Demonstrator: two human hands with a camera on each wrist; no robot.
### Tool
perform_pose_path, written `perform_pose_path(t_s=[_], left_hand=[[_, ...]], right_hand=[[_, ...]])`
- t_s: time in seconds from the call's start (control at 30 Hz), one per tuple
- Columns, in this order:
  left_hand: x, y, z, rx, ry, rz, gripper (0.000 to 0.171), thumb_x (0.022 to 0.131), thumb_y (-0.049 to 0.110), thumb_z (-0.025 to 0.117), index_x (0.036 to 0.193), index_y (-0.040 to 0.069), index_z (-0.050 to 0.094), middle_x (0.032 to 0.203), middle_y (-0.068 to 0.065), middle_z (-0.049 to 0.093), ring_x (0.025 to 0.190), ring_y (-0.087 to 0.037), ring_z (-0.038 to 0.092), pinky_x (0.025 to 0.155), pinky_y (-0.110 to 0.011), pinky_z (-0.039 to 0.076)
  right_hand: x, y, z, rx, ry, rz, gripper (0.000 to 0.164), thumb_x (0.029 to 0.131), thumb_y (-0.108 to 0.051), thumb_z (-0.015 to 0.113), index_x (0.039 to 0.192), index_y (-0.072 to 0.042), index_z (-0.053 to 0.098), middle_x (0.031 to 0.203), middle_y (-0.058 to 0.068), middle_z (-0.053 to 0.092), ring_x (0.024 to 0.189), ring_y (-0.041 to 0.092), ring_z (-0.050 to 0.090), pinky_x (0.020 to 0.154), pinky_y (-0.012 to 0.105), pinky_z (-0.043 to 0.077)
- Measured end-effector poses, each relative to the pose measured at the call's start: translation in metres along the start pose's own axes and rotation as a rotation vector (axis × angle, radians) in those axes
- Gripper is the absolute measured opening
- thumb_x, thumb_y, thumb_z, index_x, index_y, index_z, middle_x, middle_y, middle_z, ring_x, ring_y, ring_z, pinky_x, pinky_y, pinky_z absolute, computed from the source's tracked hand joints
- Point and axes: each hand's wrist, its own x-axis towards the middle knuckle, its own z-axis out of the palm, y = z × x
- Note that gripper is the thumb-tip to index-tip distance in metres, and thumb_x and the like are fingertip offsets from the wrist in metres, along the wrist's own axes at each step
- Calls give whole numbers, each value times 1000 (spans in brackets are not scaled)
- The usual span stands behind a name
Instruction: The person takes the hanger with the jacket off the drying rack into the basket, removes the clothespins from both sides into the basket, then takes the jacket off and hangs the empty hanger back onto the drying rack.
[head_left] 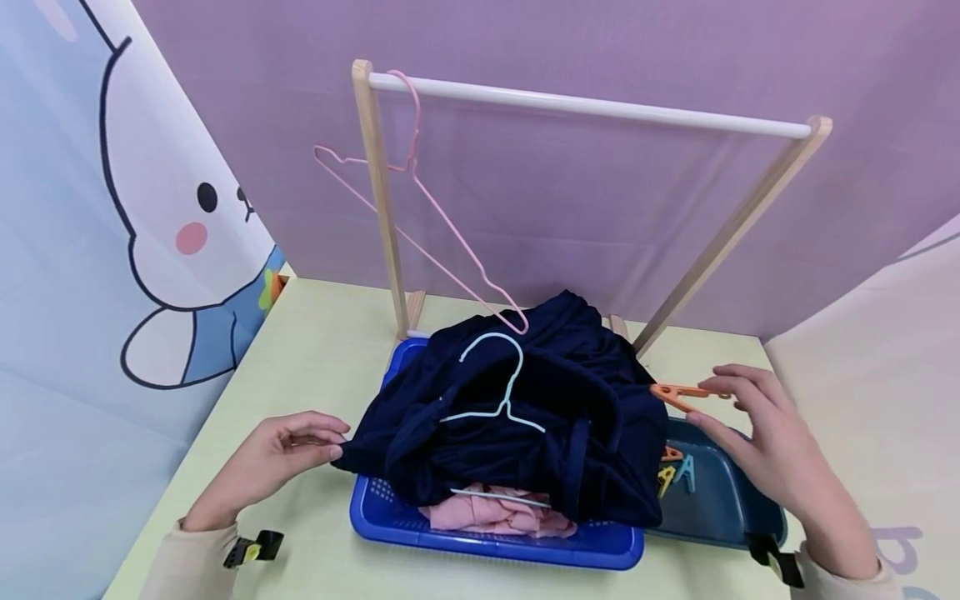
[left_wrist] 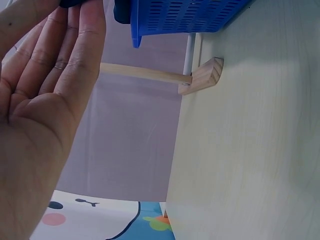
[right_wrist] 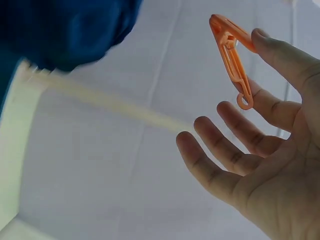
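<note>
A dark navy garment (head_left: 626,467) with straps lies heaped over a blue basket (head_left: 495,542). Out of its neckline sticks a light blue hanger (head_left: 507,407), hook upward. At the garment's left end, my left hand (head_left: 281,454) pinches the cloth between thumb and fingers. My right hand (head_left: 765,433) is to the right of the garment and holds an orange clothespin (right_wrist: 231,60) between thumb and index finger, the other fingers loosely spread. In the head view the clothespin's tip appears close to the cloth; whether it touches I cannot tell.
Behind the basket stands a wooden rack with a white rail (head_left: 585,103). A pink hanger (head_left: 457,229) hangs at its left end. Pink cloth (head_left: 498,515) lies in the basket. Right of it, a dark teal tray (head_left: 712,508) holds several clothespins, one of them light blue (head_left: 686,472).
</note>
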Motion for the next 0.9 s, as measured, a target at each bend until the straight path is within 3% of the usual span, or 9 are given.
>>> perform_pose_path(t_s=[0.1, 0.3, 0.37, 0.53, 0.7, 0.9], left_hand=[[0, 1, 0, 4, -2, -11, 25, 92, 10, 73, 116, 4, 70, 107, -8, 72, 95, -18, 70, 78, -31, 60], [-1, 0, 0, 18, -3, -4, 22, 93, 11, 72, 115, 6, 71, 107, -7, 72, 93, -19, 71, 77, -32, 60], [-1, -1, -1, 6, -6, 3, 22, 93, 10, 72, 115, 5, 71, 107, -7, 72, 93, -20, 71, 77, -32, 60], [-1, -2, -1, -17, -13, 5, 23, 93, 9, 72, 115, 4, 70, 108, -9, 72, 93, -21, 71, 77, -32, 60], [-1, 0, 0, -3, -5, -5, 23, 93, 10, 72, 115, 4, 71, 108, -8, 72, 94, -20, 71, 78, -32, 60], [0, 1, 0, 6, -2, -1, 23, 92, 9, 73, 114, 2, 71, 108, -9, 72, 94, -20, 71, 77, -32, 60]], right_hand=[[-14, 17, -1, -18, -8, 79, 41, 75, -3, 86, 110, -2, 66, 127, 22, 54, 108, 30, 47, 82, 8, 33], [-41, 46, 8, -19, -74, 213, 32, 81, -7, 83, 107, -2, 66, 118, 20, 56, 104, 29, 45, 72, 10, 36], [-49, 54, 13, -16, -120, 258, 29, 83, -9, 82, 107, -2, 65, 116, 20, 56, 102, 31, 46, 69, 15, 37], [-62, 67, 25, -40, -265, 354, 31, 87, -17, 80, 107, 2, 65, 110, 25, 57, 91, 35, 54, 69, 41, 46], [-66, 73, 34, -52, -368, 392, 32, 88, -21, 79, 103, 3, 65, 105, 23, 58, 88, 37, 58, 70, 54, 50], [-68, 73, 38, -47, -400, 417, 32, 87, -23, 80, 102, 1, 66, 105, 22, 59, 92, 40, 61, 75, 60, 52]])
